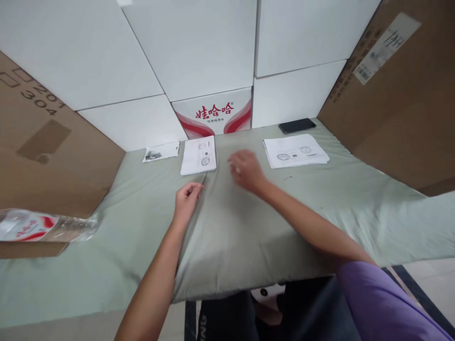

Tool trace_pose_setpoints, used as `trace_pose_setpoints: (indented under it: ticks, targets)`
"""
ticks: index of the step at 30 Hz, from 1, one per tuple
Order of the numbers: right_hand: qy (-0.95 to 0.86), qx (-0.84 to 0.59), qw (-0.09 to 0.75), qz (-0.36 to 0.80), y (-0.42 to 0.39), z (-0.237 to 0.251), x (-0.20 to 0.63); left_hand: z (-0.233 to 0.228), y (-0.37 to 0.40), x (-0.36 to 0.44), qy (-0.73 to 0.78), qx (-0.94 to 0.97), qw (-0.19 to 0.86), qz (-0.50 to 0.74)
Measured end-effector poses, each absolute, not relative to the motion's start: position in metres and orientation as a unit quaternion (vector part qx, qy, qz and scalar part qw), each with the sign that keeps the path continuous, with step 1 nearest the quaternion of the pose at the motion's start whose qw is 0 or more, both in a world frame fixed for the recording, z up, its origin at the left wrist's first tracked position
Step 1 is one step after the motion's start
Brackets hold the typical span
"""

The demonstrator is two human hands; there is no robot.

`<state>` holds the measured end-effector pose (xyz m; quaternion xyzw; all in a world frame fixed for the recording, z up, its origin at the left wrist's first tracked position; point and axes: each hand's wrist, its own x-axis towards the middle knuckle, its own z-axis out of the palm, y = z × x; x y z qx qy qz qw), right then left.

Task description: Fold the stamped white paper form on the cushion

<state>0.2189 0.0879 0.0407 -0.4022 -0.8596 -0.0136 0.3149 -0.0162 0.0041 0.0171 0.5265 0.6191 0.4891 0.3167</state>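
Observation:
My left hand (187, 199) is low over the green cloth (142, 213), thumb and fingertips pinched together just below the left stack of printed papers (197, 156). Whatever sits in that pinch, if anything, is too small to make out. A crease in the cloth runs close beside this hand. My right hand (246, 170) is curled closed and blurred by motion, between the two paper stacks; its contents cannot be made out. The right stack of printed papers (296, 151) lies beyond it, bearing round stamps.
White boxes (213, 47) wall off the back, one with red lettering. Cardboard boxes stand at left (53, 156) and right (394, 118). A black phone (297, 125) and a clear packet (161, 152) with small dark items lie at the back. A plastic bottle (42, 226) is at far left.

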Motion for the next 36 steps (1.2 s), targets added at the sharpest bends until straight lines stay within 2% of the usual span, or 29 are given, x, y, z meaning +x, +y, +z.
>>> trace_pose_setpoints:
  ticks: [2,4,6,8,11,16,26,36]
  targets:
    - [-0.933,-0.262,0.245,0.009,0.051,0.034,0.188,0.028,0.016,-0.030,0.631,0.559,0.290,0.454]
    - [-0.964,-0.182,0.191,0.029,0.017,0.020,0.165,0.039,0.035,-0.045,0.633,0.634,0.258,0.361]
    - [-0.976,-0.142,0.161,0.040,-0.007,0.005,0.152,0.044,0.059,-0.058,0.634,0.706,0.200,0.244]
    - [-0.980,-0.134,0.144,0.043,-0.018,-0.005,0.149,0.041,0.084,-0.066,0.626,0.747,0.125,0.183]
    - [-0.981,-0.136,0.134,0.042,-0.019,-0.010,0.151,0.024,0.110,-0.069,0.613,0.768,0.125,0.136]
    - [-0.981,-0.126,0.144,0.040,-0.014,-0.008,0.153,0.004,0.116,-0.061,0.627,0.756,0.121,0.148]
    - [-0.981,-0.124,0.135,0.064,-0.012,-0.007,0.151,0.014,0.110,-0.059,0.636,0.741,0.120,0.180]
    - [-0.981,-0.123,0.138,0.066,-0.011,-0.010,0.151,0.020,0.106,-0.049,0.706,0.691,-0.005,0.155]
